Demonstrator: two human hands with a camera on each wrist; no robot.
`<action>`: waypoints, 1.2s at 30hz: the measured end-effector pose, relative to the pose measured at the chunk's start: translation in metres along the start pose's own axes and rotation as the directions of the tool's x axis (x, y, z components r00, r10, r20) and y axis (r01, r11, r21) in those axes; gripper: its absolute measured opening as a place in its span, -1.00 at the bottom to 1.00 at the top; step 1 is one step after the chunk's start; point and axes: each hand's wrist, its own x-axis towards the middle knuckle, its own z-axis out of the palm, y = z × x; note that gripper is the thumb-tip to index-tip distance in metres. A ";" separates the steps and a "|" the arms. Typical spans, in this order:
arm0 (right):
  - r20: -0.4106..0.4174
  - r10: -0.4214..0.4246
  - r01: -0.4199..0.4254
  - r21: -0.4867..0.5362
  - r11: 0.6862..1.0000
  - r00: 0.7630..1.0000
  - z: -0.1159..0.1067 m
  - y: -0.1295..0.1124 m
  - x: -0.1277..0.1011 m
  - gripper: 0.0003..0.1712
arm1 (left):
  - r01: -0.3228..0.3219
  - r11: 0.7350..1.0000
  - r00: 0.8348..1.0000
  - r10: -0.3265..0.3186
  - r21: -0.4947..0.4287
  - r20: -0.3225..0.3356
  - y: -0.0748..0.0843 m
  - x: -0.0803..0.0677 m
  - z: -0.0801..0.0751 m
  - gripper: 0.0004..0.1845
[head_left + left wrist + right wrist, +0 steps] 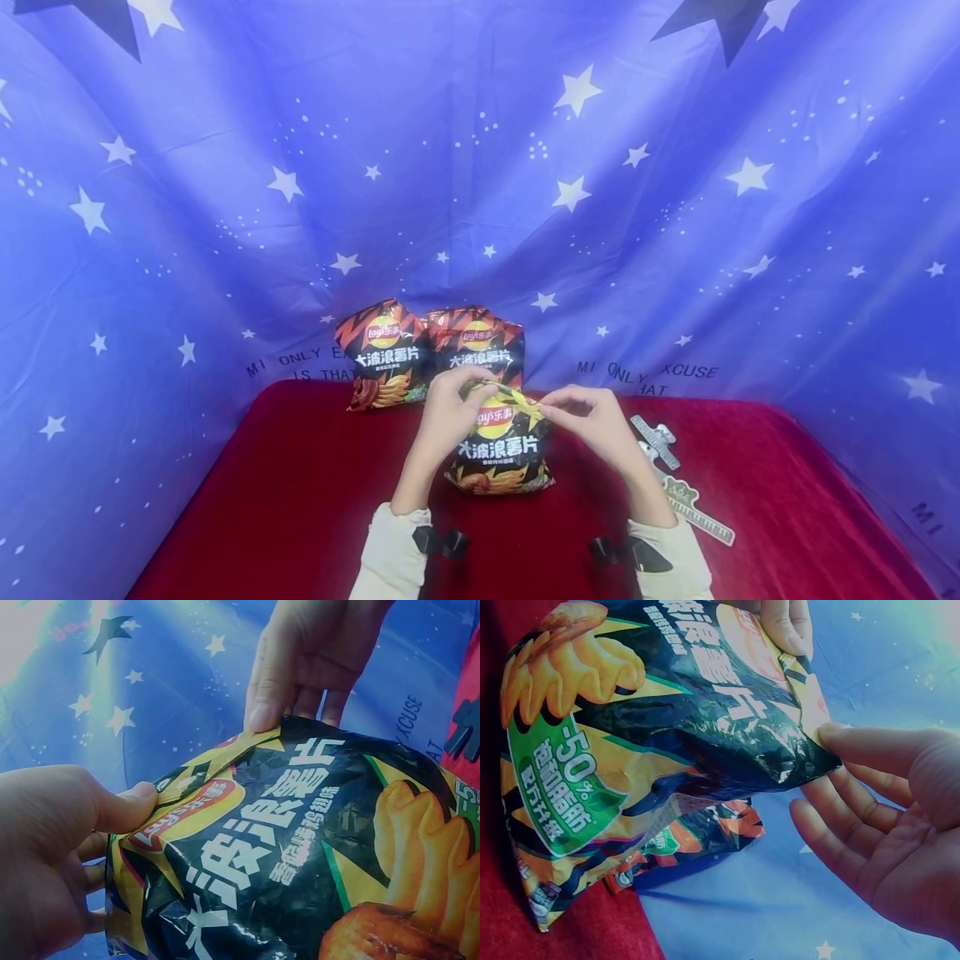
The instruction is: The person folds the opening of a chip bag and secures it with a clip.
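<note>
Your chip bag (498, 457) is glossy black and yellow, plump and crinkled: red Lay's banner on a yellow disc, big white Chinese lettering, ridged chips and browned meat pictured at the bottom, green "-50%" patch by one lower corner. Top strip looks folded over toward the front. Bag sits in front of you at the red tablecloth (300, 500), top edge up between your two hands. Your left hand (452, 408) pinches the top edge at its left end, thumb in front, fingers behind. Your right hand (596, 418) pinches the right top corner, thumb in front, its other fingers spread loosely, partly behind the bag. Bag body hangs below both pinches, near the red-and-black bags (388, 358).
</note>
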 end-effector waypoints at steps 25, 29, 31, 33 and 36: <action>-0.173 -0.078 0.076 -0.017 0.997 0.982 0.018 0.000 0.003 -0.92 | -0.095 0.987 0.985 0.112 0.131 -0.128 -0.001 0.002 0.002 -0.94; -0.179 -0.083 0.081 -0.014 0.997 0.980 0.018 0.005 0.004 -0.93 | -0.072 0.991 0.989 0.086 0.117 -0.118 -0.001 0.002 0.001 -0.94; -0.173 -0.076 0.076 -0.010 0.997 0.982 0.018 0.006 0.003 -0.93 | -0.063 0.992 0.991 0.075 0.108 -0.111 -0.001 0.002 0.000 -0.94; -0.162 -0.070 0.069 -0.011 0.998 0.984 0.017 0.006 0.003 -0.93 | -0.055 0.994 0.993 0.065 0.093 -0.103 0.000 0.002 -0.001 -0.94; -0.143 -0.058 0.057 -0.012 0.998 0.988 0.016 0.004 0.003 -0.92 | -0.046 0.997 0.995 0.051 0.061 -0.087 -0.001 0.001 -0.002 -0.93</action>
